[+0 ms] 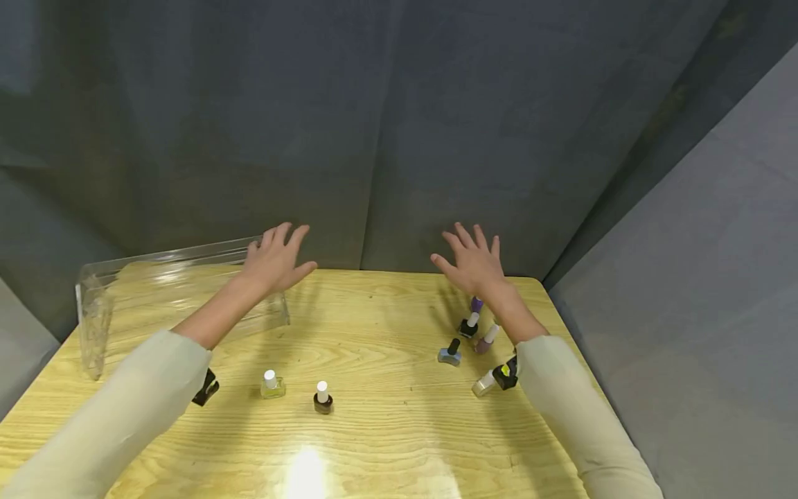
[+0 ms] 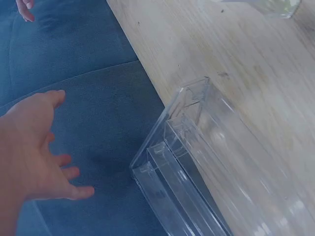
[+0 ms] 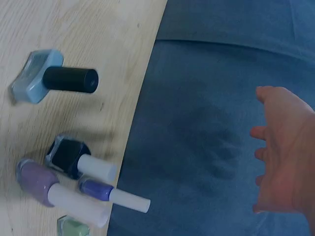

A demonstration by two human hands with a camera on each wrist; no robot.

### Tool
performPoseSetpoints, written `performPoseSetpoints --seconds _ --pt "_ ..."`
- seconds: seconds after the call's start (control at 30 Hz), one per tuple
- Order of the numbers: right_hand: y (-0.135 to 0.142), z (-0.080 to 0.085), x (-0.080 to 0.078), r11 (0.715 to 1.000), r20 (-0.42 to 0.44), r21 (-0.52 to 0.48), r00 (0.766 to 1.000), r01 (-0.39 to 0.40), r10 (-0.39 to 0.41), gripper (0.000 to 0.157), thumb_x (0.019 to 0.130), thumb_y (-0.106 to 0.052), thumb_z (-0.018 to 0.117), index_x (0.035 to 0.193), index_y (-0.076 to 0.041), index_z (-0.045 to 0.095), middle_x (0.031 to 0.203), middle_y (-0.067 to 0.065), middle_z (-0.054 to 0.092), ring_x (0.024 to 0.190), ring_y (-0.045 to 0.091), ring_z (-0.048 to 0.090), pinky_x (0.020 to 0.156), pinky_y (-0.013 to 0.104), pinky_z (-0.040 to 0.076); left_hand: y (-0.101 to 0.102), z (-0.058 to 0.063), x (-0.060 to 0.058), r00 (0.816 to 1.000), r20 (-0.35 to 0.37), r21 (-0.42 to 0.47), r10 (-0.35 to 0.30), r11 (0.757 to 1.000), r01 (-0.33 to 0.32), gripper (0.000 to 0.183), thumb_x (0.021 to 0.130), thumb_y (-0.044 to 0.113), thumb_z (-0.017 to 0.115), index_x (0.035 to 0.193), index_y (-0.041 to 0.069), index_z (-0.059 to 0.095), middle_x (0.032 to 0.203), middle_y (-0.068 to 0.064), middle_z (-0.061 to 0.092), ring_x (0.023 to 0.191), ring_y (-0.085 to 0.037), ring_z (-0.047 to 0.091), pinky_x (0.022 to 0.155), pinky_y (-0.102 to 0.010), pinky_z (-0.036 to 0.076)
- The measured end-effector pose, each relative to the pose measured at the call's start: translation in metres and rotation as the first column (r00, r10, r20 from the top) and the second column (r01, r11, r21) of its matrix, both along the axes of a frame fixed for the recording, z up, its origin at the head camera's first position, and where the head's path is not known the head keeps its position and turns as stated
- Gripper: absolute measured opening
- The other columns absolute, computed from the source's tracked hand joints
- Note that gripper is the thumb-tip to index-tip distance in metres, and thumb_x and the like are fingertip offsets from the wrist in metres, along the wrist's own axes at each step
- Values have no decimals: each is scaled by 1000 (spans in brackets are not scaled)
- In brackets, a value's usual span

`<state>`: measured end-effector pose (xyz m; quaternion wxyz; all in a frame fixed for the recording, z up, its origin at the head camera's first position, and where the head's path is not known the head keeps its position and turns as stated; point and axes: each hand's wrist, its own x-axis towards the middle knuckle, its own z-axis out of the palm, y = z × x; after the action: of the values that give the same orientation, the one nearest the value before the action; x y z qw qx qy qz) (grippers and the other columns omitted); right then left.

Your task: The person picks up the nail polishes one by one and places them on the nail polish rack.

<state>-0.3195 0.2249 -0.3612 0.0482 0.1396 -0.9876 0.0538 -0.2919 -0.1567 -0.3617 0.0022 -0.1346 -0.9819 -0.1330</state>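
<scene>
Sleeves [image 1: 118,423], clear rack [image 1: 162,291] near left fingers [image 1: 298,236], bottles [image 1: 449,356] below right fingers [image 1: 463,235]

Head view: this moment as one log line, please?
left hand: empty, near clear rack | right hand: empty, near small bottles | surface: wooden table

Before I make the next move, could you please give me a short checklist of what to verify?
1. Left hand free: ok, fingers spread, holding nothing.
2. Right hand free: ok, also spread and holding nothing.
3. Blue bottle capped: ok, black cap on.
4. Purple bottle unobstructed in the head view: not ok, the right wrist hides its white cap.
5. Clear rack fully supported at the far table edge: cannot tell.
</scene>
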Motion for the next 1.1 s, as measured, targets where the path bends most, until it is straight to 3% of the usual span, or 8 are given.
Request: performPoseSetpoints --seconds 0.3,0.47,0.73,1.1 --pt "-25 2 8 997 -12 4 997 -80 80 59 104 -48 46 150 -13 43 162 12 22 148 39 12 114 63 7 -28 -12 17 997 -62 17 -36 999 37 66 101 36 57 148 -3 32 142 -33 34 125 -51 36 93 -66 39" --pt "-43 0 12 992 -22 29 992 -122 123 55 104 -47 47 147 -13 47 159 11 30 146 37 22 115 60 13 -53 -18 29 999 -41 23 -26 999 27 61 102 35 55 141 -7 36 136 -34 38 120 -49 40 86 -60 44" --pt "-72 -7 17 974 -24 42 975 -221 222 50 104 -43 49 142 -11 52 150 12 42 140 35 35 113 51 27 -92 -30 48 999 -51 20 1 1000 0 52 101 34 57 125 -10 46 118 -30 50 103 -44 53 76 -53 47" --pt "-114 -26 20 961 15 40 962 -275 274 38 106 -43 45 127 -16 60 128 3 58 122 28 50 105 48 36 -140 -48 72 999 -26 20 28 999 -28 48 99 30 60 118 -12 47 114 -31 53 96 -44 56 68 -51 47"
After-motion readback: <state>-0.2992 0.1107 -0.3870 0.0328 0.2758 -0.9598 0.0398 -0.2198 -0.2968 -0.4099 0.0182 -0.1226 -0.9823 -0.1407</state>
